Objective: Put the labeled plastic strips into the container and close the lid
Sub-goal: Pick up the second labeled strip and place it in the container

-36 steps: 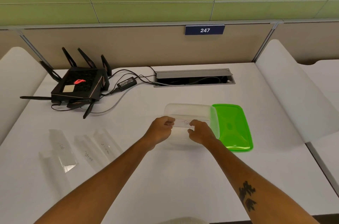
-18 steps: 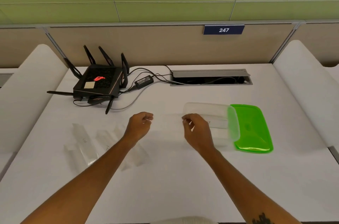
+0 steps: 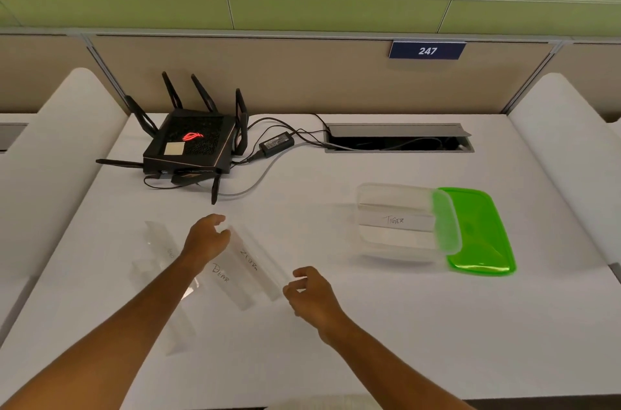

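A clear plastic container [image 3: 369, 241] stands on the white desk at the right, with a strip marked TIGER [image 3: 396, 220] lying inside it. Its green lid [image 3: 477, 231] lies under and beside the container's right edge. At the left, several clear strips lie on the desk, among them one marked ZEBRA [image 3: 255, 265] and one marked BEAR [image 3: 225, 278]. My left hand [image 3: 206, 240] hovers open at the far end of the ZEBRA strip. My right hand [image 3: 311, 297] is open with curled fingers by that strip's near end. Neither hand holds anything.
A black router [image 3: 191, 144] with antennas, a power brick [image 3: 276, 143] and cables sit at the back left. An open cable hatch [image 3: 398, 137] is set in the desk at the back. White side panels flank the desk.
Both hands let go of the TIGER strip in the container and moved left to the strips on the desk. The view also shifted left.
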`<act>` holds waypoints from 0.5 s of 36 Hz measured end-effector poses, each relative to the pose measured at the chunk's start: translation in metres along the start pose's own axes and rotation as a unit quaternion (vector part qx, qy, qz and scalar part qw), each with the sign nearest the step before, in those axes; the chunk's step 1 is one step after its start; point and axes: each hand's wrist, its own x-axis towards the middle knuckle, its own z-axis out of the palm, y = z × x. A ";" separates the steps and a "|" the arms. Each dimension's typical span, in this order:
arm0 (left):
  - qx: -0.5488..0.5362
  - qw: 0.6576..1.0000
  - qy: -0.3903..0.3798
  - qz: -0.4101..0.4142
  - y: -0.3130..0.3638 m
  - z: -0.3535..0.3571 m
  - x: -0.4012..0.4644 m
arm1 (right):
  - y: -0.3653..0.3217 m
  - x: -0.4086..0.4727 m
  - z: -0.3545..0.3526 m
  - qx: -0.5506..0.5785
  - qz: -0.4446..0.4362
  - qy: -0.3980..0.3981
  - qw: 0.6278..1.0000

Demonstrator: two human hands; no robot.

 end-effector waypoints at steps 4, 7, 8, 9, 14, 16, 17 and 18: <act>-0.027 1.000 -0.014 0.006 -0.003 -0.003 0.005 | -0.004 -0.001 0.009 0.049 0.032 0.002 0.998; -0.027 0.999 -0.013 0.014 -0.004 -0.003 0.007 | -0.007 -0.001 0.012 0.068 0.048 0.010 0.996; -0.027 0.999 -0.012 0.016 -0.004 -0.003 0.007 | -0.008 -0.001 0.012 0.069 0.053 0.015 0.996; -0.024 0.999 -0.011 0.018 -0.004 -0.003 0.008 | -0.008 -0.001 0.013 0.070 0.056 0.019 0.996; -0.018 0.999 -0.022 0.022 -0.001 -0.001 0.012 | -0.008 0.000 0.015 0.089 0.070 0.017 0.993; -0.012 0.999 -0.021 0.025 -0.001 0.000 0.014 | -0.009 0.000 0.015 0.093 0.071 0.019 0.993; -0.011 0.999 -0.020 0.027 -0.001 0.000 0.015 | -0.009 0.000 0.015 0.099 0.073 0.021 0.992; -0.011 0.999 -0.021 0.027 -0.001 0.001 0.016 | -0.009 0.000 0.015 0.105 0.075 0.023 0.991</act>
